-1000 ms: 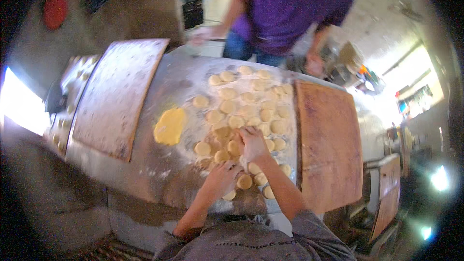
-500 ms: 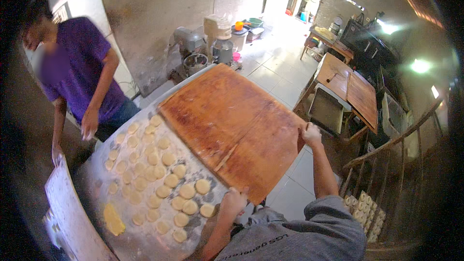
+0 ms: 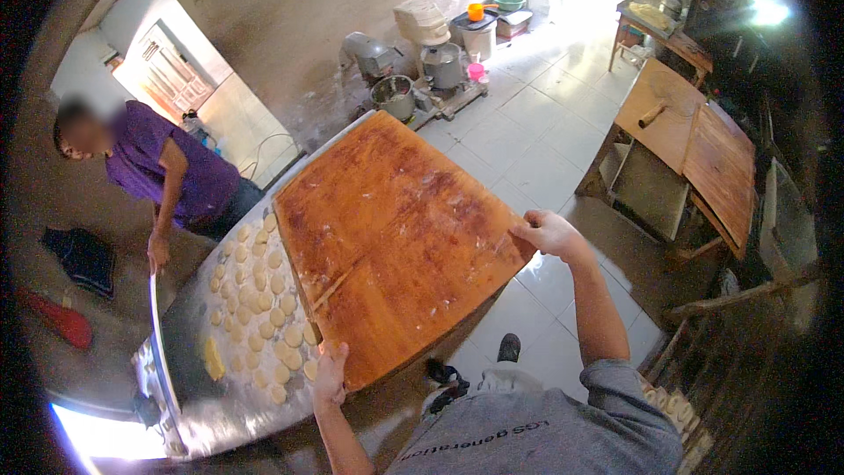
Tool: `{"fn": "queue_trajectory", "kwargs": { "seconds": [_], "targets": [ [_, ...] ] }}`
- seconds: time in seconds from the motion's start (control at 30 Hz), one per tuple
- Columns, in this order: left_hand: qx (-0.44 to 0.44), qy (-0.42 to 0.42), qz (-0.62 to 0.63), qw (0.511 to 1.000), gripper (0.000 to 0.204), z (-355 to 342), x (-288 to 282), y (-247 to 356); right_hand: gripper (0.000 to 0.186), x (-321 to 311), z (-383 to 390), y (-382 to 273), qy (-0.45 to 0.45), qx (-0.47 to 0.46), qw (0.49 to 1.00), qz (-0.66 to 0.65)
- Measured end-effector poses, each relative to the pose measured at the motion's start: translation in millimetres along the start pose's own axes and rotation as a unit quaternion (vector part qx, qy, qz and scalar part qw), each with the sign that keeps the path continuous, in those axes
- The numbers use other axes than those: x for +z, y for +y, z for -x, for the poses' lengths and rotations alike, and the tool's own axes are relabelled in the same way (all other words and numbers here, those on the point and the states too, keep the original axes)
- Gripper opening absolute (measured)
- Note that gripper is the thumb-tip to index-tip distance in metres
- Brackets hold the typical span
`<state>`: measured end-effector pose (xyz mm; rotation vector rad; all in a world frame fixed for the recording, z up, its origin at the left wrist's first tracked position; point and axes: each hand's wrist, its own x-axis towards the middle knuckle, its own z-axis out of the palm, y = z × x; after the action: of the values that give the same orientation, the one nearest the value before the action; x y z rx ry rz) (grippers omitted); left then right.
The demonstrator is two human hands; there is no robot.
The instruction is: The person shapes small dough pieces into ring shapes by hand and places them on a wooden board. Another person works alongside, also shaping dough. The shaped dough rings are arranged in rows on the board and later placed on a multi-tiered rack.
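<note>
My left hand [image 3: 331, 368] grips the near left corner of a large orange-brown wooden board [image 3: 404, 229]. My right hand [image 3: 549, 233] grips the board's right corner. The board lies over one end of a floury metal table [image 3: 233, 418]. Left of the board, several pale dough rounds [image 3: 264, 299] rest on the table beside a flattened yellow piece [image 3: 214, 358]. A person in a purple top [image 3: 198, 180] stands across the table, a hand [image 3: 158, 251] on the top of a thin sheet [image 3: 158, 325] standing on edge at the table's left.
Mixing machines [image 3: 369, 57] and buckets [image 3: 479, 40] line the back wall on a tiled floor [image 3: 519, 145]. Right are a wooden table with boards [image 3: 659, 114], a farther bench [image 3: 694, 53] and a railing [image 3: 730, 297]. A doorway [image 3: 176, 79] is behind the person.
My view has swung right. My hands have left the dough rounds and taken hold of the board, which has shifted. The purple-clad person has bent and tipped the sheet on edge.
</note>
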<state>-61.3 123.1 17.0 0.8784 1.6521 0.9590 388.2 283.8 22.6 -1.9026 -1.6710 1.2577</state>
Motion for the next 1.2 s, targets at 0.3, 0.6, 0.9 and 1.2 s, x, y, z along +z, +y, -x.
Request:
{"fn": "queue_trajectory", "kwargs": {
  "seconds": [0.3, 0.6, 0.9, 1.2],
  "targets": [
    [0.001, -0.074, 0.364, 0.929, 0.047, 2.6, -15.3, 50.7, 0.038, -15.9, 23.8, -64.3, -0.063, -0.125, 0.736, -0.663],
    [0.264, -0.213, 0.415, 0.844, 0.041, -58.2, -69.6, 268.1, 0.052, -142.3, 47.1, -144.9, 0.111, -0.402, 0.745, -0.520],
    [0.286, -0.290, 0.200, 0.891, 0.056, -65.0, 152.9, 287.8, 0.045, -182.3, 186.7, 32.6, 0.219, -0.569, 0.437, -0.662],
    [0.136, -0.641, 0.038, 0.754, 0.064, 46.7, 414.4, 91.3, 0.057, 24.1, 285.0, 289.4, 0.588, -0.171, 0.417, -0.672]
  ]
}}
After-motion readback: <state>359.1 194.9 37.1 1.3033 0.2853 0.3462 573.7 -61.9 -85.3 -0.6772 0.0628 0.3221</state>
